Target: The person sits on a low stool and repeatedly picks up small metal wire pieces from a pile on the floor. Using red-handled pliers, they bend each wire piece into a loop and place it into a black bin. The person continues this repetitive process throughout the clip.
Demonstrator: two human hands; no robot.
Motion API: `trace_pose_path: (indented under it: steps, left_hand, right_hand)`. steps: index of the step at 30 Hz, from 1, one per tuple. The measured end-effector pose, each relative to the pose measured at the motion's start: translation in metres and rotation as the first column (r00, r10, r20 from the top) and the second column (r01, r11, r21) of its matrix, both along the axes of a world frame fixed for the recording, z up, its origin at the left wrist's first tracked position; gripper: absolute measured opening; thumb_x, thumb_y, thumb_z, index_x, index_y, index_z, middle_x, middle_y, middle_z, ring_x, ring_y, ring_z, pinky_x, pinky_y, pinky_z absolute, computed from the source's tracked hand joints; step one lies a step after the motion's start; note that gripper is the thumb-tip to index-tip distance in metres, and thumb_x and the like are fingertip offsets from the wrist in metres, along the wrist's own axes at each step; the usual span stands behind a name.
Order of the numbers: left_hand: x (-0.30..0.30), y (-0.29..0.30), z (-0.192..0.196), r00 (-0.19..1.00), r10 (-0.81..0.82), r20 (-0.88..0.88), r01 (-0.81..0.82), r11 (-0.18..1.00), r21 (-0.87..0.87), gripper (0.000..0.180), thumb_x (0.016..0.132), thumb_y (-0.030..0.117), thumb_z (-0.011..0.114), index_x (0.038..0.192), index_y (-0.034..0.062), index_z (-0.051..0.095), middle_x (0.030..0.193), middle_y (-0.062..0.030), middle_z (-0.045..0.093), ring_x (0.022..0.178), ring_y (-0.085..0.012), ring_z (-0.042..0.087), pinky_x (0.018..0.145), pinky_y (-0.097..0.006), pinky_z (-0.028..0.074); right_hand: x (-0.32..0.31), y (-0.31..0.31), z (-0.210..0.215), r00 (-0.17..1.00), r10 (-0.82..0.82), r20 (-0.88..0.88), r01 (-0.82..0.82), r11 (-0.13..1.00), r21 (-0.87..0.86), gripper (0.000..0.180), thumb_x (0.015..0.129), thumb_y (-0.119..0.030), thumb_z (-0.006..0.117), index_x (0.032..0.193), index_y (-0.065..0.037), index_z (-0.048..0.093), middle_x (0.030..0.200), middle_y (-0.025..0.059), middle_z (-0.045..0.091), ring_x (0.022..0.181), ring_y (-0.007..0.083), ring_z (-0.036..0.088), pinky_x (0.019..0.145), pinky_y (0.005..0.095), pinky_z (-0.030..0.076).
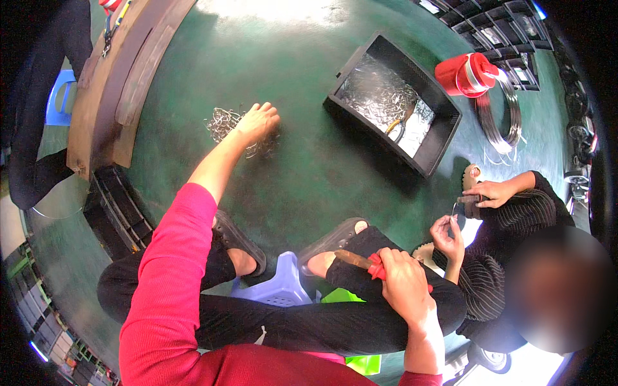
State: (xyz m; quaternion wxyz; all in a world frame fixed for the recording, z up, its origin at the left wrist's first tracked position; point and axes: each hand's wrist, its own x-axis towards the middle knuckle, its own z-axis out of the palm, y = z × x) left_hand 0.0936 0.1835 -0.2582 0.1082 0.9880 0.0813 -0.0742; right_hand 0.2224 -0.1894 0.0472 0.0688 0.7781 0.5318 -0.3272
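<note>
A small heap of bent silvery wire pieces [222, 123] lies on the green floor. My left hand [257, 122] reaches over the right side of this heap, back upward, its fingers slightly apart and bent down; the fingertips are partly hidden. Over my right thigh, my right hand [404, 283] is closed round the red handles of a pair of pliers [353, 258]. Their rusty brown jaws point left, away from my palm.
Ahead right stands a black crate [444, 136] holding many wire pieces and a tool. Beyond it are a red jug [465, 74] and a wire coil [499, 122]. At right, a co-worker's hands [450, 235] hold a wire and a tool. A wooden bench [106, 96] stands left.
</note>
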Motion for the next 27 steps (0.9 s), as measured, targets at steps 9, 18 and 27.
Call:
trace_pose_path:
  steps: [9, 18, 27]
  left_hand:
    - [0.007, -0.086, 0.141, 0.652, 0.723, 0.228, -0.286, 0.514, -0.809, 0.030, 0.091, 0.013, 0.062, 0.120, 0.0084, 0.062, 0.100, -0.0037, 0.069, 0.086, -0.0118, 0.063, 0.076, -0.028, 0.050]
    - [-0.035, -0.179, 0.298, 0.513, 0.845, 0.154, -0.143, 0.261, -0.955, 0.014, 0.086, 0.007, 0.067, 0.099, 0.0061, 0.072, 0.081, -0.0012, 0.066, 0.067, -0.0058, 0.058, 0.059, -0.022, 0.046]
    - [-0.100, -0.215, 0.349, 0.750, 0.640, -0.170, 0.109, -0.372, -0.922, 0.024, 0.098, 0.016, 0.053, 0.115, 0.0011, 0.061, 0.076, -0.0049, 0.063, 0.054, -0.0093, 0.055, 0.048, -0.021, 0.041]
  right_hand:
    - [-0.006, 0.004, 0.023, 0.975, -0.155, -0.156, 0.181, 0.969, 0.169, 0.028, 0.074, -0.001, 0.060, 0.102, -0.003, 0.056, 0.093, 0.0174, 0.062, 0.092, 0.0370, 0.061, 0.078, 0.0450, 0.049]
    - [-0.026, 0.003, 0.065, 0.813, -0.344, -0.471, 0.525, 0.783, 0.335, 0.024, 0.084, -0.010, 0.068, 0.106, -0.003, 0.061, 0.086, 0.0108, 0.066, 0.080, 0.0172, 0.062, 0.077, 0.0293, 0.048]
    - [-0.055, -0.003, 0.084, 0.780, -0.269, -0.564, 0.441, 0.877, 0.190, 0.026, 0.085, -0.017, 0.069, 0.106, -0.003, 0.062, 0.091, 0.0155, 0.067, 0.088, 0.0249, 0.066, 0.080, 0.0332, 0.049]
